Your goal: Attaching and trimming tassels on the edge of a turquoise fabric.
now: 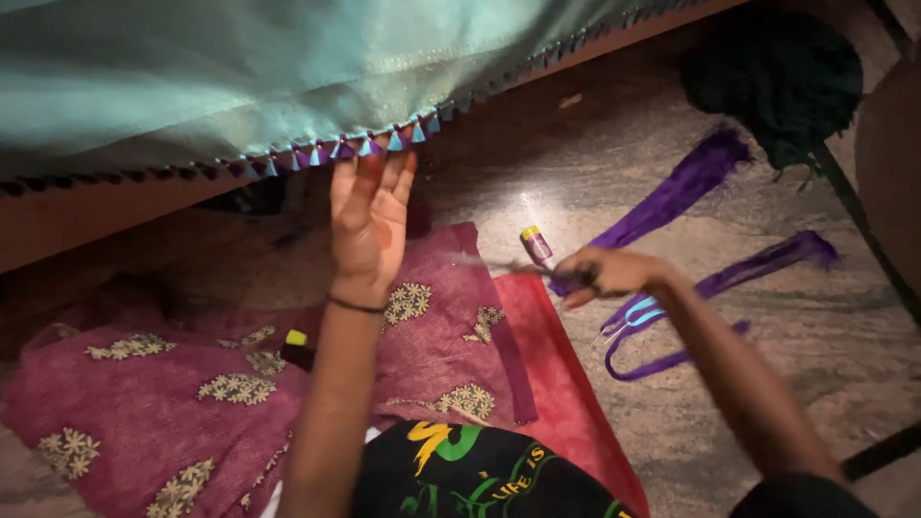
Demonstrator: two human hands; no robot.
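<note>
Just above the left hand (367, 216), tasselled cloth edge (384, 144).

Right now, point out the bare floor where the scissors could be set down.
Bare stone floor lies right of the red cloth, below the purple strands. More lies between the small tube and the teal fabric's tasselled edge. The maroon embroidered cloth crowds the left.
</note>
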